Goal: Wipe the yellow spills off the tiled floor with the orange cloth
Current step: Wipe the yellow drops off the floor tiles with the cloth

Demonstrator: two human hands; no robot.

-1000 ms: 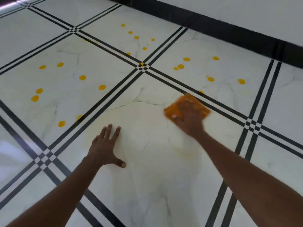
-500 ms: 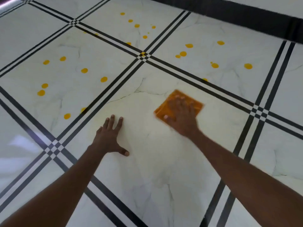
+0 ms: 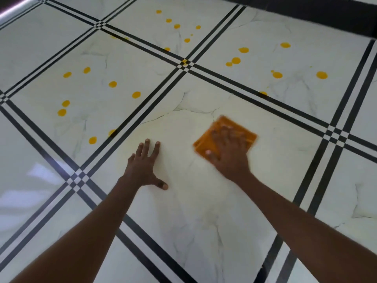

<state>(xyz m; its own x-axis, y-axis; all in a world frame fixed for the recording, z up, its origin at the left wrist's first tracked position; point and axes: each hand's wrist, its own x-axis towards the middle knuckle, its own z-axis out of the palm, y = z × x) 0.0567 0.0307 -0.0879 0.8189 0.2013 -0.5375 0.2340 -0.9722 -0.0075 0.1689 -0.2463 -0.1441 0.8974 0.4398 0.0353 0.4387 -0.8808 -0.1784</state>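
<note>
Right hand (image 3: 229,152) flat, fingers spread, palm pressed down on the orange cloth (image 3: 206,142); cloth and hand motion-blurred. Cloth lies flat on the central white tile, folded roughly square. Left hand (image 3: 142,167) just beside it, empty, fingers splayed, palm planted on the same tile of the tiled floor (image 3: 204,231). Yellow spills (image 3: 112,84) dot the tiles beyond the black grout stripes (image 3: 130,119), left and far right. That central tile shows no drops, only a faint yellowish film.
</note>
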